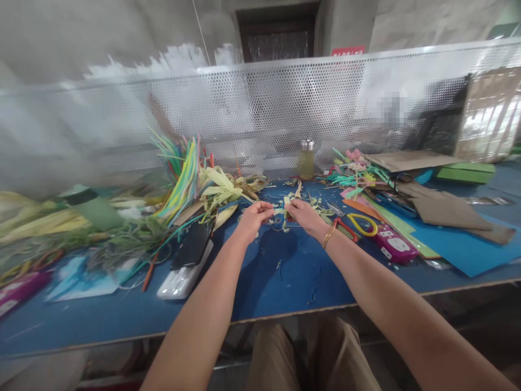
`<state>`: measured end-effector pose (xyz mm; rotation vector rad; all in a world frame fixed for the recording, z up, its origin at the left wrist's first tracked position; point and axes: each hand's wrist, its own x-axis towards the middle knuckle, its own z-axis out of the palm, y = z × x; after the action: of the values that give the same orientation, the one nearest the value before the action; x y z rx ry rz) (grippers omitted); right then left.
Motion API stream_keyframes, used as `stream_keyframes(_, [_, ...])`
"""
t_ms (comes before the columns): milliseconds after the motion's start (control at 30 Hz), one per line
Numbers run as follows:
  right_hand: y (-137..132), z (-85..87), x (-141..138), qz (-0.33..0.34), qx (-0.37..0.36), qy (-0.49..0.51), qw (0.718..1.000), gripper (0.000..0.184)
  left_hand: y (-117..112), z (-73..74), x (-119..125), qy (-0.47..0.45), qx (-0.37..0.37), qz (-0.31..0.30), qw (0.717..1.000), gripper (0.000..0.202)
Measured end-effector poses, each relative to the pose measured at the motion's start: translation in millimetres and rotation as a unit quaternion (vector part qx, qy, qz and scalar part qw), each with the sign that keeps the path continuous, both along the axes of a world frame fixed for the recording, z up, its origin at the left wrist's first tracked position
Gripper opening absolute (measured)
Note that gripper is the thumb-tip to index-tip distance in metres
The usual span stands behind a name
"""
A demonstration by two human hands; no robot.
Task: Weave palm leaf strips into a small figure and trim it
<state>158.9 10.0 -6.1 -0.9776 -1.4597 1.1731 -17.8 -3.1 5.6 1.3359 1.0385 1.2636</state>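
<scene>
My left hand [257, 215] and my right hand [302, 213] are close together over the middle of the blue table. The fingers of both are pinched. Between them is a small bundle of pale strips that look like corn husk [287, 206], with a bit of light blue at it. My right fingers grip this bundle. At my left fingertips is a thin, pale end, too small to name. Shreds of husk lie around the hands. A pile of corn husks [222, 187] lies beyond my left hand, while scissors with yellow and red handles [362, 224] rest right of my right hand.
On the left are a phone [191, 244] on a white device, colourful pipe cleaners [185, 179] and a green bottle [91, 206]. To the right lie a purple case [393, 244], blue paper [459, 247] and cardboard [448, 209]. A jar [306, 160] stands before the perforated metal screen [280, 103].
</scene>
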Motion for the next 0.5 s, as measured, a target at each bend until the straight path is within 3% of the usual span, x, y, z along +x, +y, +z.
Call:
stream_keyframes(167, [-1,1.5,0,-0.026,0.026,-0.048,0.998,0.024,3,1.5,-5,0.062,0.064,0.069,0.994,0.027])
stream_keyframes(233, [-1,1.7,0,-0.036,0.039,-0.066,0.996,0.024,1,3.9,-4,0.098,0.072,0.059,0.991,0.034])
stream_keyframes(367, [-2,0.9,0,-0.048,0.077,-0.098,0.991,0.027,-7,7.0,2,0.144,0.018,0.029,0.989,0.048])
stream_keyframes(500, [-2,-0.9,-2,-0.044,0.113,-0.122,0.985,0.027,-7,2.5,6,0.189,0.027,-0.013,0.982,0.041])
